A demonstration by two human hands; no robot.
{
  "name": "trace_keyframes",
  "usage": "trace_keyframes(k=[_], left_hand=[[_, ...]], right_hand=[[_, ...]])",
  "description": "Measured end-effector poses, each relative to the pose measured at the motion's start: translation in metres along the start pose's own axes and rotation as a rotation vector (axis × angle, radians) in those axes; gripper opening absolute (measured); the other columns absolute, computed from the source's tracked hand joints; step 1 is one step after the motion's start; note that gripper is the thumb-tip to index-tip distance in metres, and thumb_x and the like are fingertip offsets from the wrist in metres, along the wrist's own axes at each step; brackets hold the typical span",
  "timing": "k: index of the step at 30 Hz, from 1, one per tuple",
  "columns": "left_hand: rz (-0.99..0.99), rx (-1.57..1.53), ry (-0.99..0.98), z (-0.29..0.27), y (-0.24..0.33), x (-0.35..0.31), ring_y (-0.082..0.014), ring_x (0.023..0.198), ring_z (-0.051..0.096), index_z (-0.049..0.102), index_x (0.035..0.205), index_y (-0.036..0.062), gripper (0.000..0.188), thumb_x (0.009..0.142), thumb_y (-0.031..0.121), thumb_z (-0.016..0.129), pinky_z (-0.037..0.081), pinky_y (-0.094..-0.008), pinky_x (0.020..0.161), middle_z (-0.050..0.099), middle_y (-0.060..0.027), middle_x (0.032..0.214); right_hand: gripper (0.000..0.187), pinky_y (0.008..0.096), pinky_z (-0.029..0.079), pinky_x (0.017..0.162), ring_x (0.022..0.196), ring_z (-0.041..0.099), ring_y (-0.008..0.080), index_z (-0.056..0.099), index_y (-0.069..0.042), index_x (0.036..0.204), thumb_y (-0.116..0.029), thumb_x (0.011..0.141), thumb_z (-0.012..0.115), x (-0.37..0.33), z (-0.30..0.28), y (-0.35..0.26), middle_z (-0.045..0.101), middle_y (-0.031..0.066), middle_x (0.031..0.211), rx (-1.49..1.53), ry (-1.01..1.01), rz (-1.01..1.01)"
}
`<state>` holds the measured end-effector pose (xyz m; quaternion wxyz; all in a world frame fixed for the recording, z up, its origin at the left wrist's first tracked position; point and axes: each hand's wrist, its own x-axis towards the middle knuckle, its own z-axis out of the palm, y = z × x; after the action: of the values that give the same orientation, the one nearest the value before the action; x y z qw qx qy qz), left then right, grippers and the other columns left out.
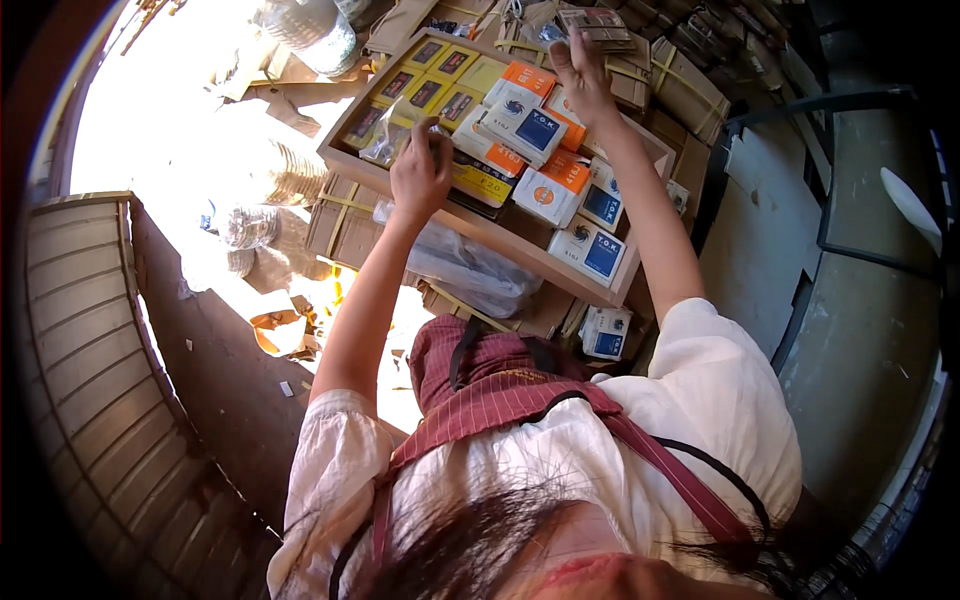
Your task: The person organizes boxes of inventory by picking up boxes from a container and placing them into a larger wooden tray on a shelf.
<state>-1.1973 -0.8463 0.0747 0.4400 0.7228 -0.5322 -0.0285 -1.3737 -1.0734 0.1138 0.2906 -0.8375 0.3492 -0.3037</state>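
A shallow wooden tray point(480, 222) sits in front of me, packed with small boxes. My left hand point(421, 172) is over its left part with curled fingers, beside a crumpled clear plastic wrap point(385, 138) and a yellow-and-black box point(482, 178). What those fingers hold, if anything, is hidden. My right hand point(584, 82) is raised over the tray's far right side, fingers stretched out and nothing in them. Yellow boxes point(425, 95) fill the far left. White-and-blue boxes point(525, 128) and orange-and-white boxes point(553, 188) are piled in the middle and right.
Flattened cardboard cartons point(690, 88) with yellow straps lie around and under the tray. A plastic-wrapped bundle point(470, 268) is below its near edge, with a few white boxes point(606, 332) to the right. Large clear bags point(310, 35) stand at far left. A grey metal cabinet point(870, 300) is at right.
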Motion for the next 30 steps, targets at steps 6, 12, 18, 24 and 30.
trace_keyframes(k=[6, 12, 18, 24, 30], left_hand=[[0.027, 0.001, -0.021, 0.003, 0.002, 0.003, -0.0308, 0.086, 0.064, 0.056, 0.114, 0.0077, 0.027, 0.089, 0.013, 0.060, 0.051, -0.0402, 0.073, 0.068, -0.0091, 0.088], [0.122, 0.149, -0.027, 0.007, -0.011, 0.000, -0.0294, 0.089, 0.064, 0.059, 0.114, 0.0121, 0.024, 0.089, 0.015, 0.059, 0.051, -0.0396, 0.075, 0.068, -0.0080, 0.092], [0.053, 0.067, -0.027, 0.008, -0.008, 0.000, -0.0282, 0.088, 0.064, 0.058, 0.117, 0.0110, 0.028, 0.090, 0.012, 0.056, 0.051, -0.0401, 0.076, 0.069, -0.0059, 0.090], [0.046, 0.045, -0.016, 0.008, -0.009, -0.001, -0.0269, 0.088, 0.064, 0.058, 0.117, 0.0115, 0.029, 0.089, 0.013, 0.057, 0.052, -0.0389, 0.075, 0.069, -0.0036, 0.089], [0.031, 0.083, -0.037, 0.008, -0.008, -0.002, -0.0276, 0.092, 0.064, 0.063, 0.106, 0.0141, 0.018, 0.089, 0.015, 0.058, 0.052, -0.0387, 0.076, 0.068, -0.0047, 0.091]], right_hand=[[0.077, 0.0633, 0.020, 0.110, 0.138, 0.026, 0.0409, 0.037, -0.028, 0.147, -0.072, 0.086, 0.048, -0.072, 0.079, -0.011, 0.027, 0.0101, 0.155, -0.647, -0.255, -0.210], [0.070, 0.0548, 0.033, 0.112, 0.136, 0.032, 0.0459, 0.042, -0.035, 0.143, -0.054, 0.081, 0.068, -0.031, 0.047, -0.021, 0.020, 0.0102, 0.158, -0.535, -0.700, -0.003], [0.066, 0.0466, 0.043, 0.105, 0.129, 0.045, 0.0382, 0.042, -0.032, 0.144, -0.045, 0.085, 0.067, -0.024, 0.014, -0.019, 0.034, 0.0128, 0.151, -0.402, -0.826, -0.140], [0.089, 0.0413, 0.057, 0.082, 0.102, 0.066, 0.0219, 0.038, -0.015, 0.146, -0.045, 0.073, 0.080, -0.055, -0.093, 0.033, 0.063, 0.0124, 0.118, 0.545, -0.268, 0.652], [0.054, 0.0346, 0.055, 0.080, 0.092, 0.065, 0.0239, 0.058, -0.002, 0.112, -0.011, 0.060, 0.070, -0.086, -0.146, 0.060, 0.065, 0.0143, 0.104, 0.586, -0.310, 0.800]])
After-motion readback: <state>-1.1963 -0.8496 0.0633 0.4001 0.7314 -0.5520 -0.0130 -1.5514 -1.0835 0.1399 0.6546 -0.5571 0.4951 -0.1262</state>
